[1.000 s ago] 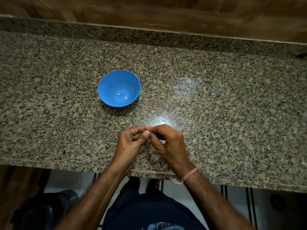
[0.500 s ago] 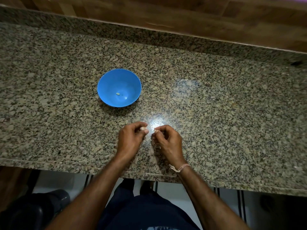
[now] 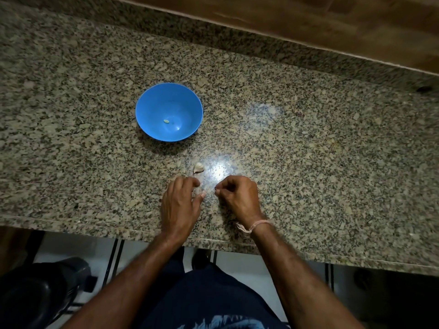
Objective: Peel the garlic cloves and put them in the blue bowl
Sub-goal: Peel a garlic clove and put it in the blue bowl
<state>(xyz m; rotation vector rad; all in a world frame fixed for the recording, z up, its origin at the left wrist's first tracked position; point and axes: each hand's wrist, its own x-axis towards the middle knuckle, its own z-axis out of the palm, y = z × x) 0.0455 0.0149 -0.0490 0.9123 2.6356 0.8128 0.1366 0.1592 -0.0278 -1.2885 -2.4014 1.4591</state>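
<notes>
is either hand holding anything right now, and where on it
Left hand: open, holding nothing. Right hand: fingertips pinched together, perhaps on something tiny, but it cannot be told.

Counter: speckled granite, beige/grey/black flecks, white glare patch near centre. Bowl: solid bright blue, one pale yellow-green bit inside. Garlic clove: off-white, tan edge. Wrist thread: pale pink. Wall strip: brown wood grain.
</notes>
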